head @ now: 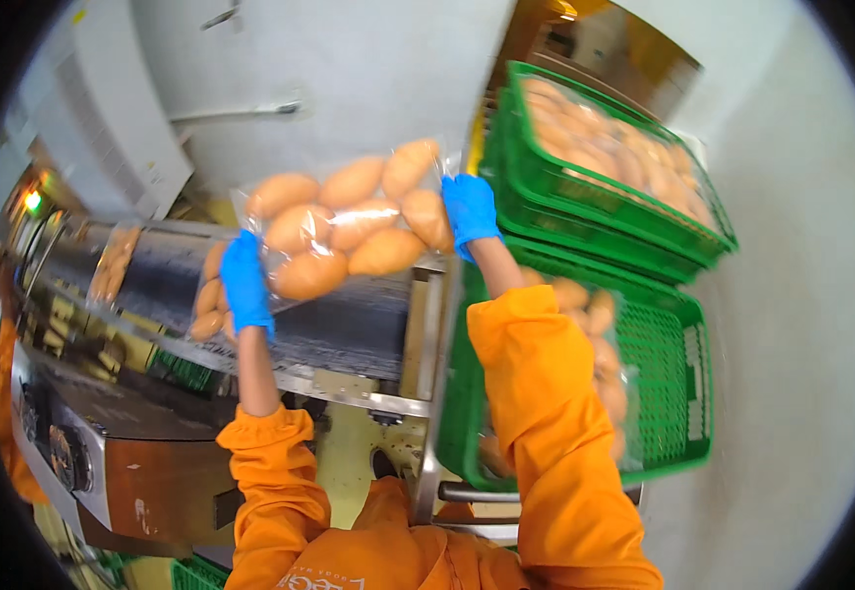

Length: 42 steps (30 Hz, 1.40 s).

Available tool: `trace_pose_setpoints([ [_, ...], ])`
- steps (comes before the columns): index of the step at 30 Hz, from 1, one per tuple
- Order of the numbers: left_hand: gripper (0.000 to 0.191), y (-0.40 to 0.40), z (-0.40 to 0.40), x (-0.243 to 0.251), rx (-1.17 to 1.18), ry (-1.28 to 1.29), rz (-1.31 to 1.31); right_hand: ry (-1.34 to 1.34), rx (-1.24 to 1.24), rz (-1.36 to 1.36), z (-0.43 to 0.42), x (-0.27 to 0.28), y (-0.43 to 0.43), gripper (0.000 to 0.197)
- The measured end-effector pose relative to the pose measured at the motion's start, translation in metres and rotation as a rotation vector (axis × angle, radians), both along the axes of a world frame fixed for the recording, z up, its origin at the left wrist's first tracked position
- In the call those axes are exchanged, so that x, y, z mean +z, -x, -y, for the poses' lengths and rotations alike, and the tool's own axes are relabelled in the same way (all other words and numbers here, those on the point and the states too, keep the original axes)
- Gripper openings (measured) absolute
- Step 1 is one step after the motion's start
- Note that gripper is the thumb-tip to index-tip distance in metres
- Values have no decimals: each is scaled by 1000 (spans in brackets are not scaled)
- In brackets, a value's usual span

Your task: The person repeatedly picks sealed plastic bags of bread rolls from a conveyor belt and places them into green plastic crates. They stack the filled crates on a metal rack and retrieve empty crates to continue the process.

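Between my two blue-gloved hands hangs a clear plastic bag of bread rolls [365, 225], raised above the end of a dark conveyor belt [346, 328]. My left hand [246, 286] grips the bag's left edge. At its right upper corner, my right hand [469, 212] pinches the plastic. Behind my left hand, partly hidden by it, another bag of rolls [208, 299] lies on the belt. To the right, a green plastic crate [664, 369] holds bagged rolls [608, 376] along its left side; my right sleeve covers part of them.
Stacked green crates [619, 199] filled with bagged rolls stand behind the open crate. Farther up the belt lies another bag [114, 263]. A steel machine housing [169, 487] with a dial is at lower left. A person's orange sleeve [1, 369] shows at the far left.
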<state>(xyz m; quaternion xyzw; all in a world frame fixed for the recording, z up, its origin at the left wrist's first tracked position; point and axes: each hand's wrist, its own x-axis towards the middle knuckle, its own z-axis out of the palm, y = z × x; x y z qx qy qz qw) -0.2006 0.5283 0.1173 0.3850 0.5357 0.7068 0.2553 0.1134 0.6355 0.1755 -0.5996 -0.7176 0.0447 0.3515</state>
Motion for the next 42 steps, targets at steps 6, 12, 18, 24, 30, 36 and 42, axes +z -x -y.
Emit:
trace_pose_setpoints([
  [6, 23, -210, 47, 134, -329, -59, -121, -30, 10, -444, 128, 76, -239, 30],
  [12, 33, -450, 47, 104, -788, 123, -322, 45, -423, -492, 229, 56, -495, 31],
  [18, 34, -600, 35, 20, -528, 240, -950, 26, -707, -52, 243, 4, -619, 34],
  [24, 38, -581, 25, -30, -533, 501, -1220, 209, -666, 128, 199, -63, -585, 27],
  [30, 56, -544, 37, 36, -705, 681, -1357, -103, -502, 395, 171, -105, -533, 43],
  [36, 38, -418, 54, 105, -670, 245, -689, 218, -278, 272, 178, -109, -583, 49],
  [42, 42, -145, 65, -13, -8, 357, -594, -113, -73, 198, 121, -27, -406, 30],
])
